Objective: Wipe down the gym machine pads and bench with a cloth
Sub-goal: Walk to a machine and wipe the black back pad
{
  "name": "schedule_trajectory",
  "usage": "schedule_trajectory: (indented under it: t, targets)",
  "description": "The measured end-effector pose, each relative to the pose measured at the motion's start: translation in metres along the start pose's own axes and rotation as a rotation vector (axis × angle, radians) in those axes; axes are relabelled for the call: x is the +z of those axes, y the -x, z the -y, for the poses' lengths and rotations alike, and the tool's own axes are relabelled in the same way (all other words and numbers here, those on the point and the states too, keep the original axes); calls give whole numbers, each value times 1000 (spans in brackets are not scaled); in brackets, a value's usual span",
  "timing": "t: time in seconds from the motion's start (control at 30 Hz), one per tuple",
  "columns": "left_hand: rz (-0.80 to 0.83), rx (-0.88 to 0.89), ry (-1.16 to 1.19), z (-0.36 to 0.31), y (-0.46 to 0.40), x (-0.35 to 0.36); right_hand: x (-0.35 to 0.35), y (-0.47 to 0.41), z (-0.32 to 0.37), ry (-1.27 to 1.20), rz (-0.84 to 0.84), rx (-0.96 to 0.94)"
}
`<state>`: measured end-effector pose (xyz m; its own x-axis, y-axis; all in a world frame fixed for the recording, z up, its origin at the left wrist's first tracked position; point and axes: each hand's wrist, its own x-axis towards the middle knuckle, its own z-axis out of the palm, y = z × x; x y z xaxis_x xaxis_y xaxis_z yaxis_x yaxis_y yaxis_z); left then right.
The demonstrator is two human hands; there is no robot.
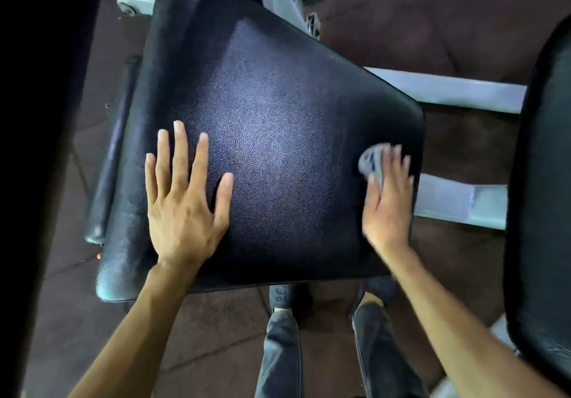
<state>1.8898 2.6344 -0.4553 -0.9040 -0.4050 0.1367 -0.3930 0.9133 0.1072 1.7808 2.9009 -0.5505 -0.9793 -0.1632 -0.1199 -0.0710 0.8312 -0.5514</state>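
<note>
**Right now: wiping the near right corner of the seat pad**

Currently the grey cloth (372, 161) is lying bunched on the black seat pad (262, 125), out toward the pad's right edge, at about four o'clock from the pad's centre. The right hand (387, 199) is pressing down on it with flattened fingers, so the cloth is being pinned under the fingertips rather than clenched in a fist; only a crumpled part is poking out at eleven o'clock from the fingers. That hand is looking slightly blurred, which suggests a stroke is under way.

The left hand (185, 199) is resting empty and spread flat on the pad at about eight o'clock from its centre, seemingly steadying the pad or the person's weight.

Around the pad, pale metal frame bars (445, 88) are running off at three o'clock, a second dark pad (543, 181) is standing at the far right, and a narrow side cushion (111, 162) is lying along the nine o'clock edge. The person's legs are showing at six o'clock below.

Judging by this, the seat wipe is in hand, and much of the pad looks yet to be covered. The next move probably calls for sweeping the cloth leftward across the centre with steady downward pressure, and lifting the left hand clear so its patch gets wiped too.
</note>
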Motion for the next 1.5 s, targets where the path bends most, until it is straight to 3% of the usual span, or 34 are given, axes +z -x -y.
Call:
schedule_trajectory:
  t: [0.1,0.13,0.23,0.3,0.37,0.5,0.63,0.7,0.8,0.9,1.03,1.1,1.17,1.23,1.3,1.4,1.5]
  targets:
    - [-1,-12,-36,0,0,2,3,-82,37,1,-81,186]
    - [-1,-16,-38,-1,0,2,9,-87,54,23,-85,133]
    - [1,-26,-38,-2,0,1,22,-24,99,61,1,-268]
    - [11,-35,-31,-2,0,0,17,42,92,75,154,-470]
    - [12,-42,-32,-2,0,-1,12,85,51,106,201,-547]
    - [4,-46,-49,-4,0,0,3,60,-13,55,72,-186]
    - [4,-41,-54,-5,0,1,-2,-63,-1,-106,-140,303]
    - [0,-45,-67,-5,-1,2,-3,-120,20,-75,-178,341]
    - [3,-47,-69,-6,-1,1,7,-127,73,33,-116,1]
    - [10,-52,-66,-6,-1,0,19,-43,108,53,15,-326]
    - [13,-58,-50,-6,-2,-2,7,86,48,110,230,-592]
    - [18,-62,-49,-6,-1,-1,1,92,3,135,195,-456]
    - [14,-58,-59,-6,-2,0,-3,60,-20,43,85,-131]
    - [18,-55,-76,-6,-3,1,-3,3,-20,-70,-37,174]
    - [26,-51,-85,-7,-3,1,-1,-51,2,-74,-107,321]
    - [14,-50,-79,-7,-3,0,15,-69,73,51,-95,27]
    - [-3,-30,-29,-5,-2,-1,26,-3,130,88,48,-372]
